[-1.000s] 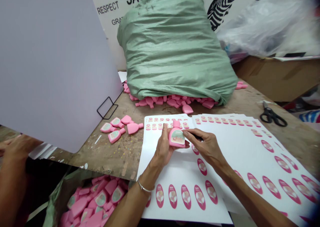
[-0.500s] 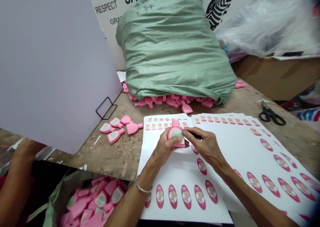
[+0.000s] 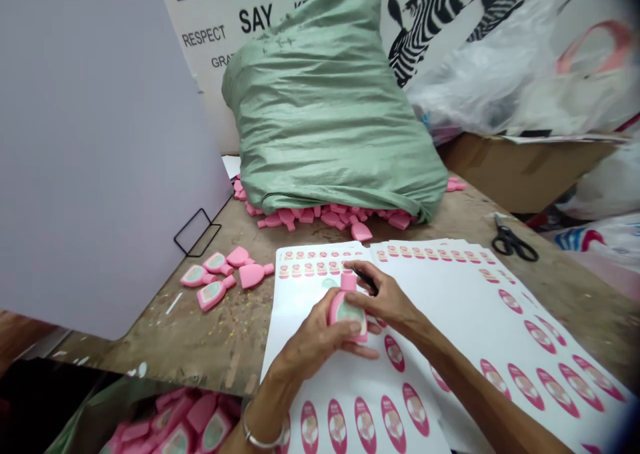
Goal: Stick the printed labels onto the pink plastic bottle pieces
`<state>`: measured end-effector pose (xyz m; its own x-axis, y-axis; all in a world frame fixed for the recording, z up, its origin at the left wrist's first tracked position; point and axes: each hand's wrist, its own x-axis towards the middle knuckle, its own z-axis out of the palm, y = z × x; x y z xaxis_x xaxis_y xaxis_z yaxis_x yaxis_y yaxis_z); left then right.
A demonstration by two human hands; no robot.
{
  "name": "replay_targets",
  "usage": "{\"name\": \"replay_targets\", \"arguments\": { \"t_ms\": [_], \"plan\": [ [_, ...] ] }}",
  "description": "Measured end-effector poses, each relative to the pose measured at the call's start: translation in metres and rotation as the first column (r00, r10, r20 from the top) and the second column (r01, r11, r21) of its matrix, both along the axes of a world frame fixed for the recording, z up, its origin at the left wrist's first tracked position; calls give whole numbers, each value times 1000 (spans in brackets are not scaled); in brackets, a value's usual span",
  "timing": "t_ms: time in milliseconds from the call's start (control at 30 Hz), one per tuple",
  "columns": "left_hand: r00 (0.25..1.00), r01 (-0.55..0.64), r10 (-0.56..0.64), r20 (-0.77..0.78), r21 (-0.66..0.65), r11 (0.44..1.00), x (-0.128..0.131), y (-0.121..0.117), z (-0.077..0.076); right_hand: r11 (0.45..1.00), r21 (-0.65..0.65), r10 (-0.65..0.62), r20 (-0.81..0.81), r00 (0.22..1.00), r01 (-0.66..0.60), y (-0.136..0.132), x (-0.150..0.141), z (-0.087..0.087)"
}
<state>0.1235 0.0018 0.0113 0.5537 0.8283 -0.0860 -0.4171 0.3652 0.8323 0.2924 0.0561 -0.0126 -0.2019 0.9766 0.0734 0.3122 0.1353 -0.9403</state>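
My left hand (image 3: 317,337) is closed around a small pink bottle-shaped piece (image 3: 349,282), its neck pointing away from me. A pale green oval label covers its face, and my left thumb presses on the label's lower part. In my right hand (image 3: 393,302) is a slim black tool (image 3: 367,281), tip pointing left; its exact kind is unclear. The right fingers touch the upper edge of the bottle-shaped piece. Both hands are above a white sticker sheet (image 3: 283,321) with pink oval stickers. A second sticker sheet (image 3: 440,301) extends under my right forearm.
Several pink pieces (image 3: 215,294) lie left of the sheets. Behind stands a big green sack (image 3: 335,127), more pieces at its mouth. Scissors (image 3: 515,246) lie right. A grey panel (image 3: 100,141) and wire stand (image 3: 197,234) are left, near another person's arm (image 3: 23,334). Below is an open sack of pieces (image 3: 200,417).
My view has turned slightly right. Both hands have come lower in the picture with the pink piece. The right hand and black tool have shifted from the label's side to near the neck.
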Motion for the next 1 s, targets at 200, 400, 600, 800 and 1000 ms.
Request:
{"name": "replay_targets", "arguments": {
  "t_ms": [200,400,600,800,1000],
  "plan": [
    [849,-310,336,-407,129,942,-49,-4,-8,926,84,-363,472,803,368,91,40,-26],
    [159,-471,685,-711,555,686,-132,29,-53,878,85,-416,621,664,471,157,36,-33],
    [-165,-254,856,-490,860,443,-115,39,-41,905,157,-403,615,677,397,116,22,-7],
    [687,-439,540,-486,315,841,-12,33,-21,998,10,58,177,982,-61,9,-21,-7],
    [732,-606,595,-332,82,791,-8,31,-45,981,184,-133,421,897,59,8,-12,-30]
  ]
}}
